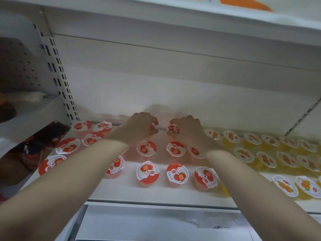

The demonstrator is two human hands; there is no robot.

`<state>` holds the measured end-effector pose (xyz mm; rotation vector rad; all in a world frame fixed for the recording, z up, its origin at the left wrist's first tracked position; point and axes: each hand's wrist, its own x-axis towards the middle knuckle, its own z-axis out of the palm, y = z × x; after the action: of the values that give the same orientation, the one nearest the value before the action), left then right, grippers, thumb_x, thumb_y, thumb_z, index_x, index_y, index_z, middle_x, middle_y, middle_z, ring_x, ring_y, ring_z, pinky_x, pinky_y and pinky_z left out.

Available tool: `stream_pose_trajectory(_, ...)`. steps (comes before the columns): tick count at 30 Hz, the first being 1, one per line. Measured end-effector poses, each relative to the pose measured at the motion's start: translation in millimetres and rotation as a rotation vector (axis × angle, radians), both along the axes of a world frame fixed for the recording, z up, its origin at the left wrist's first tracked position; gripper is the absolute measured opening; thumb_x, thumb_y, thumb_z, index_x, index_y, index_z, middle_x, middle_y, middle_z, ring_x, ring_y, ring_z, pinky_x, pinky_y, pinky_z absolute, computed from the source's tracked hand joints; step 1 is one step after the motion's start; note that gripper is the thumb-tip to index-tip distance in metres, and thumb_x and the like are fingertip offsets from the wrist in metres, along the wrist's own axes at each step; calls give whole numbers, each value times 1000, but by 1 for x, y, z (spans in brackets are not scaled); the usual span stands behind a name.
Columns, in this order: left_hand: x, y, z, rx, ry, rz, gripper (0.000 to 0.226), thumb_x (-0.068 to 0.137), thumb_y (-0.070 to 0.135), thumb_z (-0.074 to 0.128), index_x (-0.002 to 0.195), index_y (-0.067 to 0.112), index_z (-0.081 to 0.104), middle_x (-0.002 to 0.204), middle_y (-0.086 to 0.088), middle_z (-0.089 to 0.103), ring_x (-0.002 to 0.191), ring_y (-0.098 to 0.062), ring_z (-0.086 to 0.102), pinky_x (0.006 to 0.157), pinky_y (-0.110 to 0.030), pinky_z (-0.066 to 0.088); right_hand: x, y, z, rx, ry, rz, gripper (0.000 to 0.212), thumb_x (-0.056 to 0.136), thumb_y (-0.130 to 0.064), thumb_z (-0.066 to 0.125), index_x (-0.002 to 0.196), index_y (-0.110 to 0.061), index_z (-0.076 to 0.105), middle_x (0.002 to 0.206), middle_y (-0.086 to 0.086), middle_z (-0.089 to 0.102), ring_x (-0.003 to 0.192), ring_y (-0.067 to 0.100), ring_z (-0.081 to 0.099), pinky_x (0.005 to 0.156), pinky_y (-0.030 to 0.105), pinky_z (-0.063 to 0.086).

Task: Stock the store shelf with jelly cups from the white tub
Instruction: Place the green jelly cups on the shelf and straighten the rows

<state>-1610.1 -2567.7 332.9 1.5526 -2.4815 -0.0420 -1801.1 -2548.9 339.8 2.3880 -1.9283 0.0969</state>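
Note:
Both my arms reach to the back of the white shelf [156,190]. My left hand [139,127] curls over a strawberry jelly cup [152,126] at the back row; only a sliver of its lid shows. My right hand [187,131] grips another strawberry jelly cup [173,128] beside it, against the back wall. Several red-lidded strawberry cups [147,172] stand in rows on the left and middle of the shelf. Several yellow orange-flavour cups [244,154] fill the right side. The white tub is not in view.
A slotted white upright [59,79] borders the shelf on the left, with a neighbouring bay of dark goods [33,150] beyond it. Another shelf [191,7] hangs overhead. Below the shelf's front edge lies a white panel [156,223].

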Motion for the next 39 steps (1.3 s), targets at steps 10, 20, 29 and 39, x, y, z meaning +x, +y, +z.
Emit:
stream_pose_trajectory(10,15,5,3,3,69,-29,42,90,45,58,128,27,57,129,2,58,112,-19,58,96,-34,44,2,2,2,-22,7,-9,47,92,-54,45,132,-30,50,126,0,59,121,25,46,99,41,34)
stream_pose_trajectory(20,118,27,22,51,-26,176,34,92,38,56,126,32,57,133,4,55,117,-20,54,102,-37,42,69,3,11,-54,-200,239,39,91,-45,56,127,-28,58,114,-5,66,119,22,47,94,37,33)
stream_pose_trajectory(29,141,35,10,111,-28,219,42,93,44,52,133,32,52,136,3,54,119,-21,53,101,-35,41,134,5,6,15,-146,223,47,87,-58,54,121,-25,60,108,2,65,114,25,46,88,38,31)
stream_pose_trajectory(39,136,18,4,42,45,167,41,93,35,58,132,25,55,128,-3,59,112,-22,58,96,-34,43,149,-4,2,-25,-129,136,44,87,-53,57,117,-21,64,108,3,66,114,26,46,91,39,35)
